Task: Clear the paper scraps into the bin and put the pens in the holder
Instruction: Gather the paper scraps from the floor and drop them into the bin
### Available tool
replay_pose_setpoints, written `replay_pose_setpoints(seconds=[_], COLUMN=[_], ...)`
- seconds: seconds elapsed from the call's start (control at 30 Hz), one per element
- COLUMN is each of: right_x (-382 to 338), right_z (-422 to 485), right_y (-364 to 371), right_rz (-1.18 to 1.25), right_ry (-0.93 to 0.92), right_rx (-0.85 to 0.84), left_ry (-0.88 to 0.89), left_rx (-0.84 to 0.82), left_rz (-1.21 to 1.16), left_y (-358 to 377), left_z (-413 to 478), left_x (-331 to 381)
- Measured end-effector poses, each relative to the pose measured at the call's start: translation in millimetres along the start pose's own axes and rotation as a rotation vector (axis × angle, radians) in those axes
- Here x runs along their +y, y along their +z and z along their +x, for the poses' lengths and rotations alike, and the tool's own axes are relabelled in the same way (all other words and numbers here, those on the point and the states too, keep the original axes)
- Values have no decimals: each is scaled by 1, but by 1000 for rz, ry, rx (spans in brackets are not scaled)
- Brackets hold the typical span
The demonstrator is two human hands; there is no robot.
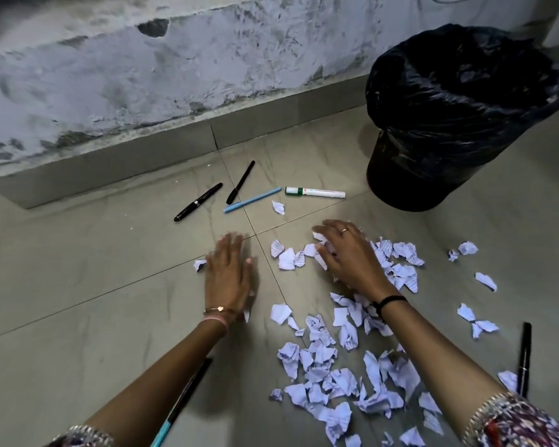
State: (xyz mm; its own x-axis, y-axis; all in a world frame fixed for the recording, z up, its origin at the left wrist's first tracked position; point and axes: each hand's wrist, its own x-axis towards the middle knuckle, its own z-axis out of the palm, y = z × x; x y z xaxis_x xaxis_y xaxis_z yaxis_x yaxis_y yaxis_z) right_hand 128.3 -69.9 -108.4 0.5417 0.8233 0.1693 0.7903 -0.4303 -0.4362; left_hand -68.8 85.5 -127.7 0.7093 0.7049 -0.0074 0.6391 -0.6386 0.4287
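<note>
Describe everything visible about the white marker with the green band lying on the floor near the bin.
The white marker lies flat on the grey floor tiles, roughly left to right, between the light blue pen and the black-bagged bin. Its body looks like white plastic with small coloured print, too small to read. A green band sits near its left end, and a thinner green line rings the tip there. Its left end lies close to the blue pen's tip; contact is unclear. Neither hand touches it.

Black bin (433,169); white lined scraps (329,366); blue pen (252,200).
</note>
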Motion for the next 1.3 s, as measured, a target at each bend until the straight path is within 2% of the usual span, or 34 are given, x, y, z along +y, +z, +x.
replay_pose_setpoints(seconds=[0.1,0.2,0.3,0.4,0.57,0.63,0.73,0.83,0.9,1.03,1.2,1.3], right_x=[5,14,19,16,4,13,32,48,56,58,35,40], right_z=[-13,-35,-58,-75,-78,-71,-65,-61,-57,-59,-80,-92], right_y=[-6,-8,-4,4,9,2,-10,-15,-13,-5,-2,-20], right_rz=[-32,-121,-114,-44,110,121,104,59,38,31,90,91], right_ry=[132,319,432,403,331,357,401,413,432,434,312,310], right_rx=[144,228,170,81,70,135,243,229,181,103,-27,47], left_ry=[-222,-276,-145,35,247,218,59,9,65,231,468,486], left_rx=[67,50,-11,-83,-162,-82,16,-57,-124,-152,-290,-326], left_rz=[25,1,-36,-83,-255,-247,-186,-135,-95,12,12,-77], left_y=[-4,-1,11,26,37,33,28,25,28,42,57,58], left_z=[-15,-27,-29,-29,-16,9,55,87,93,65,10,-2], left_x=[-22,-24,-3,34,87,88,74,58,55,64,94,108])
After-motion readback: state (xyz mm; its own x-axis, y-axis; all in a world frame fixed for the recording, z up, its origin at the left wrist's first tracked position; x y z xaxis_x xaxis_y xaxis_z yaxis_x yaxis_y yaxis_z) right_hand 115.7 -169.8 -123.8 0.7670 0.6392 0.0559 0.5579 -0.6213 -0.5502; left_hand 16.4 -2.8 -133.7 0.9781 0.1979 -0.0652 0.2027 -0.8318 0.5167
